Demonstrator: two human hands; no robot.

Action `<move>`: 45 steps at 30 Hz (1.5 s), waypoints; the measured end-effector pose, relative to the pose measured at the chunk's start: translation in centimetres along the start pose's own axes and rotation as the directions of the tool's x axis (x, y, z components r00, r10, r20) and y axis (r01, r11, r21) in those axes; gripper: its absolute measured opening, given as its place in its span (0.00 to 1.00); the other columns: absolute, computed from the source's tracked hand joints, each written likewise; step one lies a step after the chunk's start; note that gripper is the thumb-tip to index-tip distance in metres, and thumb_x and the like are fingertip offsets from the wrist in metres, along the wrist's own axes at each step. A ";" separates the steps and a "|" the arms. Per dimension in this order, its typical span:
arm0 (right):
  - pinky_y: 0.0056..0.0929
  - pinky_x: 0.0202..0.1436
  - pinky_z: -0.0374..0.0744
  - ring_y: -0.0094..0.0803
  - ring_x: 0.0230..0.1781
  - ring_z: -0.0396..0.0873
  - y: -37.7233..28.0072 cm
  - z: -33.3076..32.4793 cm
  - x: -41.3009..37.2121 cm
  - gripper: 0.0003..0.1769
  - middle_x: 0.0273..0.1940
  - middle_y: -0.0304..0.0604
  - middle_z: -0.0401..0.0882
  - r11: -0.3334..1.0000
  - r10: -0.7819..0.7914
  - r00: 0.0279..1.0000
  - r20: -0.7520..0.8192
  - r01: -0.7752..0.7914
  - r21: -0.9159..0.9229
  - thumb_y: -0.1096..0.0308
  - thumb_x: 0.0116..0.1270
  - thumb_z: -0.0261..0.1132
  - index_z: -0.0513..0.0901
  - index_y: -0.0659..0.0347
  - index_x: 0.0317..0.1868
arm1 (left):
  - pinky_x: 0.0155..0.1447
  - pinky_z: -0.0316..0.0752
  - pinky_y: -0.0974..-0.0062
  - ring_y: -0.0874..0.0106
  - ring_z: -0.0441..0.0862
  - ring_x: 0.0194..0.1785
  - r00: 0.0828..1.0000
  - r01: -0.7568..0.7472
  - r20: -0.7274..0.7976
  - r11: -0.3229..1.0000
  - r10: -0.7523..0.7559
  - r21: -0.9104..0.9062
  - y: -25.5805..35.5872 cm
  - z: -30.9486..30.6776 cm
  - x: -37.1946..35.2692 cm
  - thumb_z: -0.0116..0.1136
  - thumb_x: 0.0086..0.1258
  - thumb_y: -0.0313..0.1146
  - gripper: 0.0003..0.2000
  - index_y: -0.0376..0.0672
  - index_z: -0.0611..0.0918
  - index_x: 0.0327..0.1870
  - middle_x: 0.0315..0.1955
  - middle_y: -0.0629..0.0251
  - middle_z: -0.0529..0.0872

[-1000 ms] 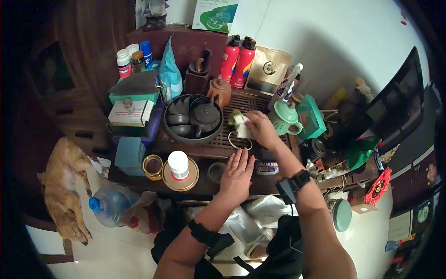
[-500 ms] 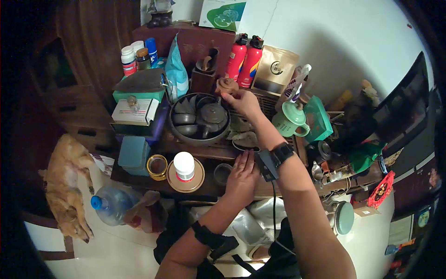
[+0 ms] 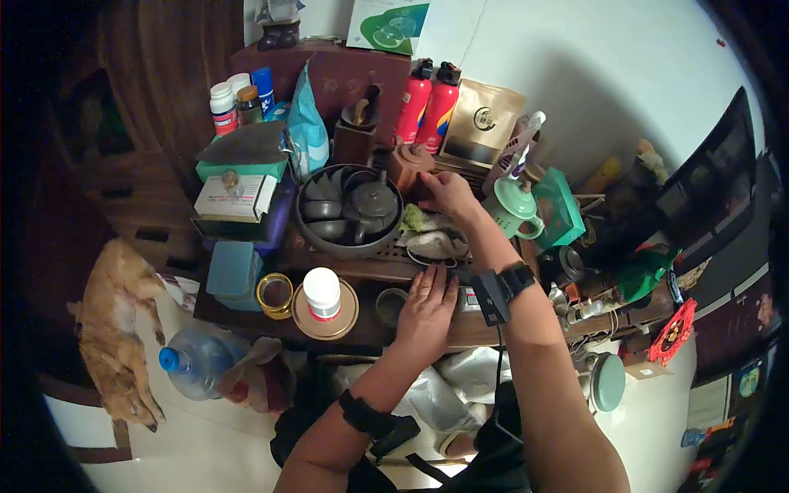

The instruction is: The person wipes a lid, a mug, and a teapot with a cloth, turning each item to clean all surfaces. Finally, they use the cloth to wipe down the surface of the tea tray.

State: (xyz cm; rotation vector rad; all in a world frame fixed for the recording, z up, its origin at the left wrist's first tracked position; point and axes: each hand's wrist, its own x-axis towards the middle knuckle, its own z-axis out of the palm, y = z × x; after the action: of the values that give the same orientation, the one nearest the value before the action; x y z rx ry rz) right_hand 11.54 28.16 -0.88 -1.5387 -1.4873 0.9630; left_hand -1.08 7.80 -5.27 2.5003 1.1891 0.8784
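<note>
My right hand (image 3: pixel 449 197) is at the right side of a brown clay pot (image 3: pixel 411 168), thumb and forefinger apart, fingertips at or very near its wall. Left of the pot, a round dark tray (image 3: pixel 323 248) holds a dark teapot (image 3: pixel 372 202) and several dark cups. Below my right hand, a shallow dish (image 3: pixel 436 246) and a green-and-white ornament (image 3: pixel 417 218) rest on the slatted tea tray. My left hand (image 3: pixel 425 316) lies palm down on the table's front edge, fingers extended, right of a small glass cup (image 3: pixel 392 306).
A white bottle (image 3: pixel 321 292) stands on a round lid near the front. A green lidded mug (image 3: pixel 513 205) is right of my right hand. Two red canisters (image 3: pixel 437 111) and a gold pouch (image 3: pixel 483 123) stand behind. A dog (image 3: pixel 123 329) lies on the floor at left.
The clay pot now sits slightly farther right and nearer. My right hand has shifted right and down with its fingers farther apart, uncovering the green part of the ornament. My left hand has barely moved.
</note>
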 end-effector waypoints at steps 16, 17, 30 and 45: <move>0.43 0.40 0.78 0.55 0.36 0.81 -0.2 -1.8 -8.0 0.30 0.33 0.58 0.81 0.920 -0.227 0.922 -0.314 0.098 -0.379 0.46 0.59 0.68 0.76 0.70 0.41 | 0.75 0.49 0.56 0.50 0.54 0.73 0.999 0.003 0.053 0.999 -0.001 -0.033 0.4 -1.0 0.2 0.66 0.53 0.31 0.35 0.33 0.67 0.64 0.67 0.42 0.60; 0.44 0.42 0.77 0.52 0.39 0.79 -1.9 -1.8 -9.8 0.34 0.37 0.57 0.79 0.868 -0.287 0.912 -0.292 0.119 -0.482 0.45 0.54 0.71 0.73 0.68 0.44 | 0.75 0.49 0.56 0.49 0.53 0.73 0.998 0.001 0.068 1.000 0.000 -0.026 0.4 -1.1 0.2 0.66 0.55 0.31 0.34 0.33 0.67 0.64 0.67 0.42 0.60; 0.43 0.45 0.75 0.51 0.42 0.77 1.4 -6.0 -14.1 0.17 0.39 0.53 0.79 0.824 -0.412 0.911 -0.011 0.368 -0.432 0.71 0.52 0.69 0.75 0.61 0.43 | 0.52 0.76 0.68 0.57 0.81 0.48 0.952 0.085 -0.268 0.969 -0.148 -0.234 -1.0 -3.0 2.9 0.60 0.63 0.28 0.13 0.38 0.79 0.48 0.47 0.54 0.81; 0.21 0.50 0.72 0.22 0.44 0.73 2.1 -10.9 -19.5 0.13 0.43 0.37 0.75 0.806 -0.216 0.832 -0.512 0.447 0.388 0.77 0.65 0.63 0.71 0.62 0.49 | 0.40 0.77 0.74 0.68 0.83 0.39 0.801 0.343 -0.270 0.780 -0.534 -0.523 -4.4 1.9 14.3 0.63 0.65 0.34 0.16 0.34 0.75 0.46 0.38 0.55 0.84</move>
State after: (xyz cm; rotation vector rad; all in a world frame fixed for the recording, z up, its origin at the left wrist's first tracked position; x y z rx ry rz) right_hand 21.68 8.38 1.84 -0.9767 -1.0273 0.6443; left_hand 4.33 21.61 -2.77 1.6000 1.4190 1.3810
